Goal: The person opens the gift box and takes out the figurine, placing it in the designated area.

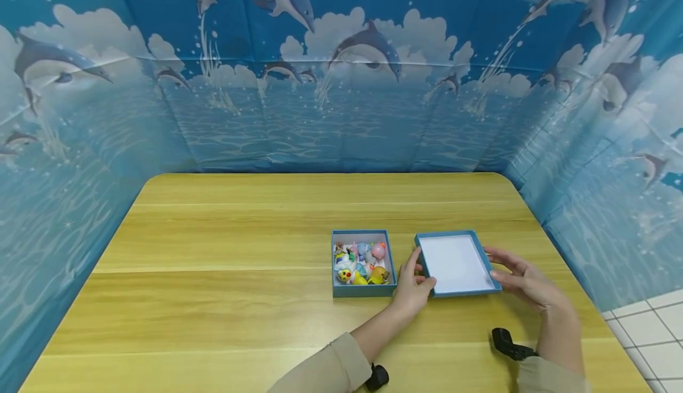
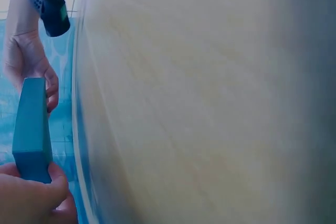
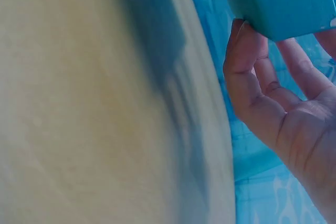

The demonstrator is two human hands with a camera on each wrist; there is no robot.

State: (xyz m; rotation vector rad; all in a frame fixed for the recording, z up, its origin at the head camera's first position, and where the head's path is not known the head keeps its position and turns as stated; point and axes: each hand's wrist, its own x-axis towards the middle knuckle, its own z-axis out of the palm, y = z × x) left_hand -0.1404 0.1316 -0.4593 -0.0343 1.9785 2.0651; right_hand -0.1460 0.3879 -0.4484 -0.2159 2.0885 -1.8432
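Between left hand (image 1: 409, 292) and right hand (image 1: 528, 280) — blue lid (image 1: 456, 264), white inside — pinched by both.

- Bench (image 1: 213, 316): yellowish wood-grain top, with pale lines running from side to side.
- Its far edge is straight, and both far corners are rounded.
- In both wrist views its top looks paler and blurred.
- Box (image 1: 364, 291): blue and square, standing flat on the bench, open side up.
- It sits a little right of the middle, well apart from the far edge, its front wall roughly parallel to that edge.
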